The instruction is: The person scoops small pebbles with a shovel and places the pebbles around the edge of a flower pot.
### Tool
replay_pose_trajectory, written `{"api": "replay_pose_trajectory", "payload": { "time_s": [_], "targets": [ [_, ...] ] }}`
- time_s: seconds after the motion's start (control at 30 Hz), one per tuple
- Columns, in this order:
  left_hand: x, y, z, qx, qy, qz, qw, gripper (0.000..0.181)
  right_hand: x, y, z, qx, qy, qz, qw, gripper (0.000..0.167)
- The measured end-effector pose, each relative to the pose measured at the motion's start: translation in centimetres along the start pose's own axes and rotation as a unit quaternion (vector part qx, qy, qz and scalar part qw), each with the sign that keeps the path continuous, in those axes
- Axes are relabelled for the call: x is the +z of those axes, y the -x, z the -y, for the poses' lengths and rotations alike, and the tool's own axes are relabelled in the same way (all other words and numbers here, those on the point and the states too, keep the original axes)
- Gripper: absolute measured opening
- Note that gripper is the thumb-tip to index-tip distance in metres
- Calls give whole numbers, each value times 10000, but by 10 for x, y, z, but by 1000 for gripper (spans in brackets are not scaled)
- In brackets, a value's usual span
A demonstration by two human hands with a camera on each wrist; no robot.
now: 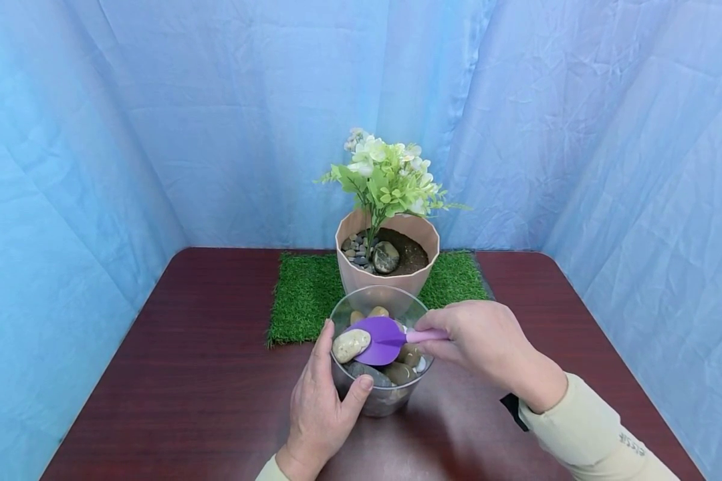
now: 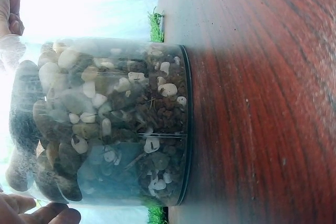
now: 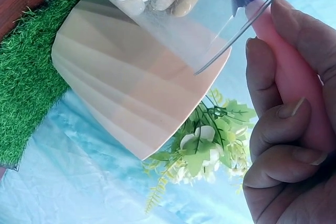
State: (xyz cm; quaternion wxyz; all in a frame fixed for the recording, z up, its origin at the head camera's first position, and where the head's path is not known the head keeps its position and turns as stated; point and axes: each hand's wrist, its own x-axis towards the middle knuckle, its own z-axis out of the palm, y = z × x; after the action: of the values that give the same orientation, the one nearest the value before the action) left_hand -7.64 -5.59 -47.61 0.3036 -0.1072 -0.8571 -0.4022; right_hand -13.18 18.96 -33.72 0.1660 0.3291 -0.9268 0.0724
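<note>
My right hand (image 1: 478, 341) grips the pink handle (image 3: 299, 77) of a small trowel with a purple blade (image 1: 384, 341). The blade lies inside the mouth of a clear container (image 1: 388, 404), with a pale speckled stone (image 1: 351, 345) at its tip, by the left rim. At the container's left and near side, my left hand (image 1: 321, 404) holds it, thumb at the front. Large smooth stones (image 2: 58, 114) fill the container's upper part; smaller white pebbles and brown bits lie lower, seen through the wall in the left wrist view.
Just behind the container, a peach flowerpot (image 1: 388, 279) stands on an artificial grass mat (image 1: 303, 294). It bears white flowers (image 1: 391, 167), dark soil, small pebbles and a large stone (image 1: 386, 257). Blue curtains (image 1: 307, 120) surround the dark red table (image 1: 204, 374).
</note>
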Motion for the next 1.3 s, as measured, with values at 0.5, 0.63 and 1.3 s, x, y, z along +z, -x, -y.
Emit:
{"api": "replay_pose_trajectory", "payload": {
  "time_s": [0.5,0.63,1.3],
  "targets": [
    [0,0,0,41,-42,-52,10000,92,0,2,4,234,-544,415,9974,5],
    [0,-1,0,47,-56,-51,10000,92,2,6,2,298,-639,279,9971,8],
    [1,1,1,-6,-3,5,10000,91,-14,13,-4,699,-834,-171,9939,11]
  ]
}}
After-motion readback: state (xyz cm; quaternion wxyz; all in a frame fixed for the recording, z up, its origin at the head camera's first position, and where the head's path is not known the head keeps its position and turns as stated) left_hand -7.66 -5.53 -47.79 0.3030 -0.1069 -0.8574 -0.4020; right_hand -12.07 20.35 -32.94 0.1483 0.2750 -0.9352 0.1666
